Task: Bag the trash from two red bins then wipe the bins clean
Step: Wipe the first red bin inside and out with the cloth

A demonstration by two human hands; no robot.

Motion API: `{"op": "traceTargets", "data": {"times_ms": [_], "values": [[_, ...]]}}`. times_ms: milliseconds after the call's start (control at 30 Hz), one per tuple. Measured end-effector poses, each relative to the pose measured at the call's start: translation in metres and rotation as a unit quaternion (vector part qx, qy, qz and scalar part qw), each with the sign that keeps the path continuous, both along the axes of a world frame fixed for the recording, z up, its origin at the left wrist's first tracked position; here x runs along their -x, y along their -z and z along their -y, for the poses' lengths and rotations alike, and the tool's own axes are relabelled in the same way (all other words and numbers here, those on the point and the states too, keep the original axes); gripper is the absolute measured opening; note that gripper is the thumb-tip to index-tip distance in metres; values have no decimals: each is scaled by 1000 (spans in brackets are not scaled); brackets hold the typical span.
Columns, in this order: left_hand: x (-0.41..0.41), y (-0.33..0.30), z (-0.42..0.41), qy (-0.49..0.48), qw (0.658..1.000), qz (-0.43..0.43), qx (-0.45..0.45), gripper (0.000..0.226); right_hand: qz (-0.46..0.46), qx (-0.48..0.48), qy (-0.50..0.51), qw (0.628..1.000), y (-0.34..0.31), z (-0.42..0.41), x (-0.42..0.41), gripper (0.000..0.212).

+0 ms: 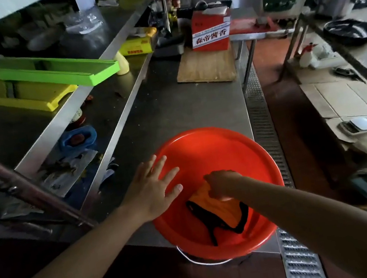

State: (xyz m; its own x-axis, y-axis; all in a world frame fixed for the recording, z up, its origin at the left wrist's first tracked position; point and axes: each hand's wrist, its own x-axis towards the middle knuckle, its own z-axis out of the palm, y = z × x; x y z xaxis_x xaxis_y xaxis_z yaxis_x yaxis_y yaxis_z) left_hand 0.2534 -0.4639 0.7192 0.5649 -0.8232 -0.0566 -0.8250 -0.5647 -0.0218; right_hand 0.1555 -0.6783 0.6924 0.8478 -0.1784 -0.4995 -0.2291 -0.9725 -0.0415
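Left hand (154,187) flat on bin (248,152) rim; right hand (221,184) seemingly presses cloth (224,212).

— Where did the bin (215,191) sit?
— On the counter (172,106), at its near edge, at 6 o'clock. A cloth (219,213) lay inside.
— And beyond it?
— A cutting board (208,66) at 12 o'clock, a box (210,30) on it. 2 trays (42,72) lay on the shelf at 10 o'clock.

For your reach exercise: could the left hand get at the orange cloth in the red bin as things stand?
Probably yes. The left hand rests flat on the red bin rim, beside the orange cloth; only the right hand, gripping it, covers part.
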Motion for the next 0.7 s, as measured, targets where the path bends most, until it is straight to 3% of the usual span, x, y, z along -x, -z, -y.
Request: {"op": "traceTargets", "data": {"times_ms": [133,233,400,533,700], "values": [[-7,8,-1,-11,1000,-22,4,66,-91,-31,-9,995,26,-22,-12,77],[-15,13,4,-23,998,-44,27,62,-142,-12,41,989,54,-30,-15,95],[-18,25,2,-58,991,-78,95,58,-117,-2,80,990,101,-24,-17,89],[-23,29,0,-35,989,-87,116,55,-59,20,83,995,152,-20,-15,104],[-27,32,1,-20,984,-124,129,55,-41,-12,157,987,198,-29,-22,74]]}}
